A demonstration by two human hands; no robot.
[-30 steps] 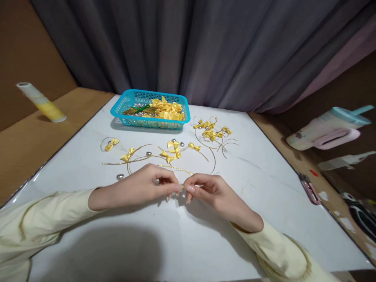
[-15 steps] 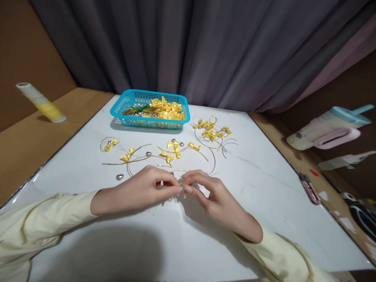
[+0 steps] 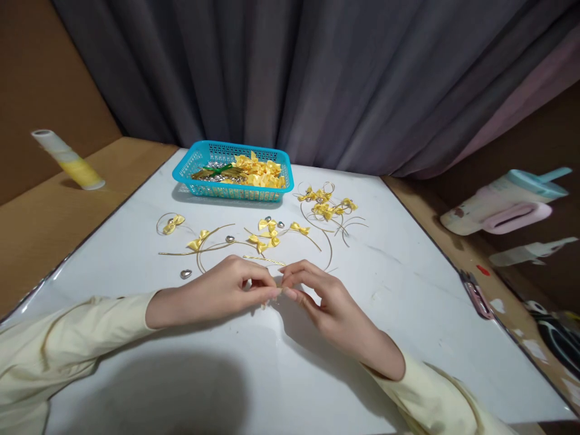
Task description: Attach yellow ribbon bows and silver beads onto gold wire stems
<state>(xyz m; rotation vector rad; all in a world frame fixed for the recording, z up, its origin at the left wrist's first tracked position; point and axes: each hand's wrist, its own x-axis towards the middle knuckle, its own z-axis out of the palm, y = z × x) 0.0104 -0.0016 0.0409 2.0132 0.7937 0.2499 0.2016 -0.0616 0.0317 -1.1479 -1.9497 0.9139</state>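
My left hand [image 3: 233, 287] and my right hand [image 3: 333, 308] meet fingertip to fingertip above the white table [image 3: 290, 374]. Each is closed in a pinch, and the small item between them is too hidden to name. Just beyond the hands lie gold wires [image 3: 212, 246], a twisted gold strand [image 3: 263, 260] and yellow bows [image 3: 258, 243]. A silver heart bead [image 3: 185, 273] rests left of them, another [image 3: 230, 239] farther up. More bows with coiled wires [image 3: 327, 210] are grouped at the upper right.
A blue basket [image 3: 233, 192] of yellow bows and silver beads stands at the back. On the left is a yellow spool [image 3: 79, 169]. A tumbler [image 3: 502, 202], a clear bottle [image 3: 521, 254] and pink-handled cutters [image 3: 478, 299] lie on the right.
Both hands keep nearly the same pose, with fingertips pinched together. The view has shifted slightly; the items on the table have not visibly moved.
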